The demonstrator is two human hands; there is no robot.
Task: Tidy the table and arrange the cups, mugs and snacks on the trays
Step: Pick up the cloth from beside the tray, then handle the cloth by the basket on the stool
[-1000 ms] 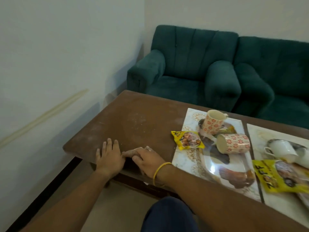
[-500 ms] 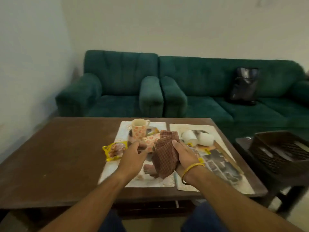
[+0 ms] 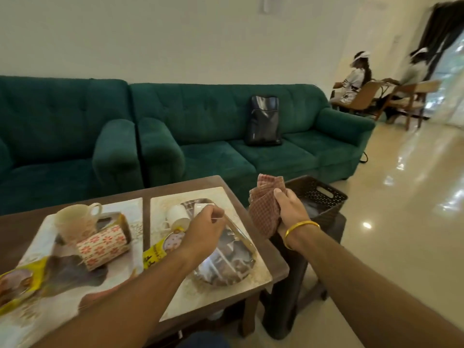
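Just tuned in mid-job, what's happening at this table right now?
A person is tidying a brown wooden table. The right hand grips a bunched reddish-brown checked cloth, held off the table's right edge above a dark perforated plastic basket. The left hand is loosely closed over the right marble-patterned tray; whether it holds anything is unclear. On the left marble-patterned tray, one floral mug stands upright and another floral mug lies on its side.
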